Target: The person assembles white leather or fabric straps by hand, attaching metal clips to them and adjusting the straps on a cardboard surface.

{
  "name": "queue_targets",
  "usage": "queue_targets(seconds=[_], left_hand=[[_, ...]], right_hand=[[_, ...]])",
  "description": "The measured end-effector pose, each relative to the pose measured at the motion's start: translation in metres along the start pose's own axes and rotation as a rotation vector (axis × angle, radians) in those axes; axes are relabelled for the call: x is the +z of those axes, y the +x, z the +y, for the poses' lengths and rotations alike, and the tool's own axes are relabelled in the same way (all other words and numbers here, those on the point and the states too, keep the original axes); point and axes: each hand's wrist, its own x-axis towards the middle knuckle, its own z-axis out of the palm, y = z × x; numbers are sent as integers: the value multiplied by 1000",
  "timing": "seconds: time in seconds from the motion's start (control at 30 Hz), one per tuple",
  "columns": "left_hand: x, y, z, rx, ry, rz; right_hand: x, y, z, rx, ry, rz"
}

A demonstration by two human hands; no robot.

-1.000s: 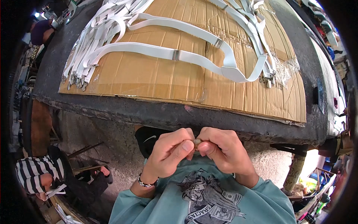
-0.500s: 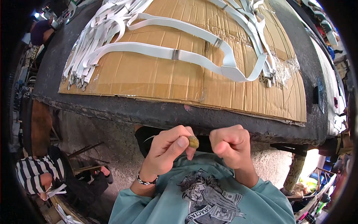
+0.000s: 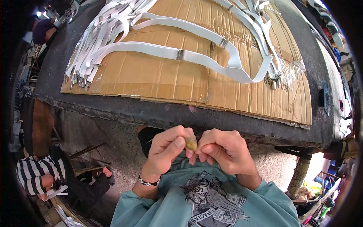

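Between the thumb and fingers of my left hand (image 3: 166, 151) is a small, rounded, yellow-green thing (image 3: 191, 144); its kind is not clear. My right hand (image 3: 228, 153) is closed in a pinch right at the thing's right-hand end. Whether the right fingertips hold part of it is hidden. Both hands are in front of my chest, just below the table's near edge. Beyond them, white elastic suspenders (image 3: 151, 50) with metal adjusters lie on a cardboard sheet (image 3: 151, 75).
Piled suspenders with metal clips (image 3: 81, 79) cover the cardboard's left side, and more straps (image 3: 261, 34) lie at its right. The dark table (image 3: 159, 113) has a worn front edge. Another person in a striped top (image 3: 39, 176) sits at lower left, holding a white strap.
My right hand has moved left, from apart to meeting the yellow-green thing in my left hand. The left hand has shifted slightly. The suspenders lie as before.
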Motion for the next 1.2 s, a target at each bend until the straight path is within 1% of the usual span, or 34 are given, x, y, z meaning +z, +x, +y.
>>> queue_targets(seconds=[0.03,0.13,0.23,0.33,0.43,0.53,0.63,0.73,0.83,0.9,0.93,1.03,1.17,1.2], left_hand=[[-2,1,-1,14,-46,1],[-3,1,0,62,-42,7],[1,2,4,101,158,43],[6,3,9,115,249,89],[9,5,12,187,473,125],[7,5,20,283,724,76],[12,8,28,335,854,86],[19,9,30,335,927,161],[19,10,28,354,974,142],[20,11,28,347,991,102],[20,11,28,345,997,77],[21,10,24,306,996,114],[21,11,23,277,874,117],[19,10,21,271,857,123]], right_hand=[[0,0,-1,24,48,3],[-2,-1,6,40,26,64],[-10,-3,12,-53,-146,27],[-6,-4,15,31,-116,112],[0,-4,11,30,2,226],[13,2,0,1,34,380],[8,-2,-1,7,147,317],[0,-5,-5,92,170,242],[0,-4,7,-39,136,222],[1,-5,6,-13,47,194],[1,-5,5,-1,0,186],[3,-1,0,0,-82,215],[-1,-2,7,-101,-144,194],[-2,-4,4,-71,-143,179]])
